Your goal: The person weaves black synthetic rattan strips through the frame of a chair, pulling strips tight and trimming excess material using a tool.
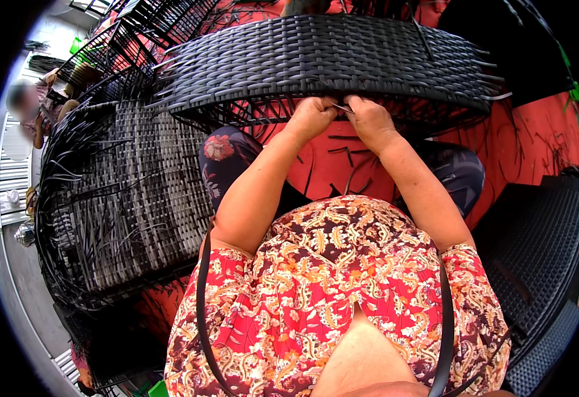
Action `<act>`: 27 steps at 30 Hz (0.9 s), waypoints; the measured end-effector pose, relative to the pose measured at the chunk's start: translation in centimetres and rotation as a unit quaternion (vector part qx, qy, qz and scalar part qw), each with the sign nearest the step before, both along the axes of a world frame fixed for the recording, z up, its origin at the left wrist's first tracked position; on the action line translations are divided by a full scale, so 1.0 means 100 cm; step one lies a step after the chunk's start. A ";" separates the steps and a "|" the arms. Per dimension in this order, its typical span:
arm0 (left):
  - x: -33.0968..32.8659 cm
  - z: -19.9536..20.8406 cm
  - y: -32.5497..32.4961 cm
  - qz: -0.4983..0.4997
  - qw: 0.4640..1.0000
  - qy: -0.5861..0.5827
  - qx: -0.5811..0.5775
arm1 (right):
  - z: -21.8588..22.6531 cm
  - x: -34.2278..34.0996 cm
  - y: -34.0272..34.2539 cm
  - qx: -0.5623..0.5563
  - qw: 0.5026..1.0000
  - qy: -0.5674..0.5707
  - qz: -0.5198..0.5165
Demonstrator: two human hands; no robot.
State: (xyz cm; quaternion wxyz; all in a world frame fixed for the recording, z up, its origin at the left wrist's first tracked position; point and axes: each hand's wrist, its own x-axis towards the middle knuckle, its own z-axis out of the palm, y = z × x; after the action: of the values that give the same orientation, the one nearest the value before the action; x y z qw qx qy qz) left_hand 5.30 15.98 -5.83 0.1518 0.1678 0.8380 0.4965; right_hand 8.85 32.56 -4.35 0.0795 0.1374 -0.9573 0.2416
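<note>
Working at the near edge of a curved woven panel (322,58)

Over the red floor covering (329,159), we have the dark panel lying crosswise just ahead of our bent knees (454,173), its long rim toward us, probably so that both hands reach it without stretching. Our left hand (313,117) and right hand (370,122) sit close together near the rim's middle, fingers curled and tips pinched together; between them we hold a thin strip (343,108), likely gripped from both sides for control, though its exact kind is too small to tell.

Around us, a large black-and-grey woven piece (150,192) lies beside our left knee, bristling with loose ends; a stack of dark woven panels (534,258) crowds our right side. Open black frames (97,59) stand farther off on the left, near another person (40,129). Smaller yet, cut strips (343,137) litter the floor, and strand ends (500,96) poking from the panel could snag our forearms.
</note>
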 end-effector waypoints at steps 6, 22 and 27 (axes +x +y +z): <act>0.014 0.014 -0.002 -0.031 0.936 0.293 -0.190 | 0.014 0.002 0.008 0.074 0.992 -0.103 -0.016; -0.040 0.068 -0.057 -0.131 0.824 0.514 -0.199 | 0.041 0.016 0.100 -0.304 0.886 -0.345 -0.060; -0.048 0.069 -0.046 -0.138 0.823 0.521 -0.180 | 0.051 0.022 0.103 -0.336 0.857 -0.388 -0.041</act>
State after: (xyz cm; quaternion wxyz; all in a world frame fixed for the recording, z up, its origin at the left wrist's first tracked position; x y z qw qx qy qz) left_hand 0.51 11.40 1.10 -0.2133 0.4853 0.8346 0.1495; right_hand 11.06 42.85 0.72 -0.2475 -0.0415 -0.7762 0.5784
